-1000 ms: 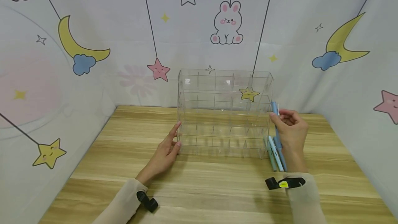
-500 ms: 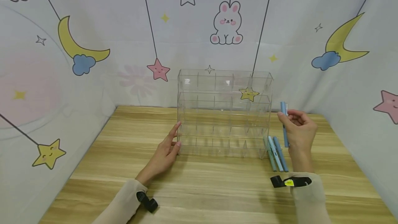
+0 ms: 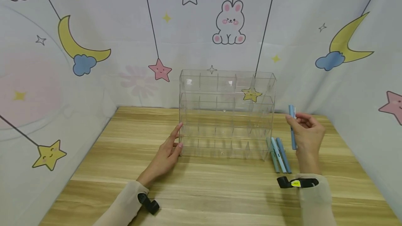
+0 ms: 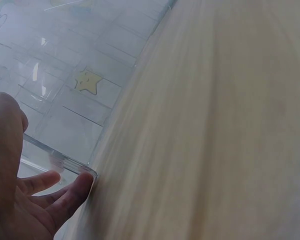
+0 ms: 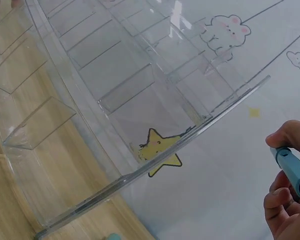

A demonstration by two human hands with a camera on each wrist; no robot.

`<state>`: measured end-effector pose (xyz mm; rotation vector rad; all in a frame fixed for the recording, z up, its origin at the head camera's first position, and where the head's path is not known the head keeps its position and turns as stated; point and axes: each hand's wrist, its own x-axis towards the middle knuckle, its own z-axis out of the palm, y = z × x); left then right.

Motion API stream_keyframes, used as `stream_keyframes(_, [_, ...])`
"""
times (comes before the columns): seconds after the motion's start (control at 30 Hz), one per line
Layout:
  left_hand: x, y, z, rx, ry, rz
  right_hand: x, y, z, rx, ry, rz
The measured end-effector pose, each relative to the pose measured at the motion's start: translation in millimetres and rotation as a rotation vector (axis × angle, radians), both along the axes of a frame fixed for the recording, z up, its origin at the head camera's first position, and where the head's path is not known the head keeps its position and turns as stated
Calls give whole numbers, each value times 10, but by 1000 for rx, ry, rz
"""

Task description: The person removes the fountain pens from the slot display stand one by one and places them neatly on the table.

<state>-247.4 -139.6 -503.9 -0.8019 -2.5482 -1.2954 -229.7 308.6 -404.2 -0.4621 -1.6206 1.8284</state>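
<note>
A clear acrylic rack (image 3: pixel 226 126) with stepped rows of compartments stands upright on the table; I see nothing in its compartments. My left hand (image 3: pixel 164 154) rests against its left side panel, fingers fairly straight. In the left wrist view, the fingertips (image 4: pixel 83 184) touch the panel's edge. To the right of the rack, my right hand (image 3: pixel 309 135) pinches a blue pen (image 3: pixel 292 128) between thumb and fingers, held nearly upright above the table. In the right wrist view, the end of this pen (image 5: pixel 294 172) points at the camera, apart from the rack.
By the rack's lower right corner lie three pens: a green one (image 3: pixel 275 159), a light blue one (image 3: pixel 278 156) and a darker blue one (image 3: pixel 284 156). The wood-grain table (image 3: pixel 213 191) meets a white patterned curtain (image 3: pixel 125 37) behind the rack.
My right hand has moved right, away from the rack's side, taking the blue pen with it. The left hand, rack and lying pens stay where they were.
</note>
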Motion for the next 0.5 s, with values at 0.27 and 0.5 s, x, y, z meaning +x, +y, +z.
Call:
stream_keyframes(0.27, [-8, -3, -2, -1, -14, 2, 2, 104, -32, -27, -48, -3])
stream_keyframes(0.5, [-1, -2, 3, -1, -16, 6, -9, 128, -89, -10, -56, 7])
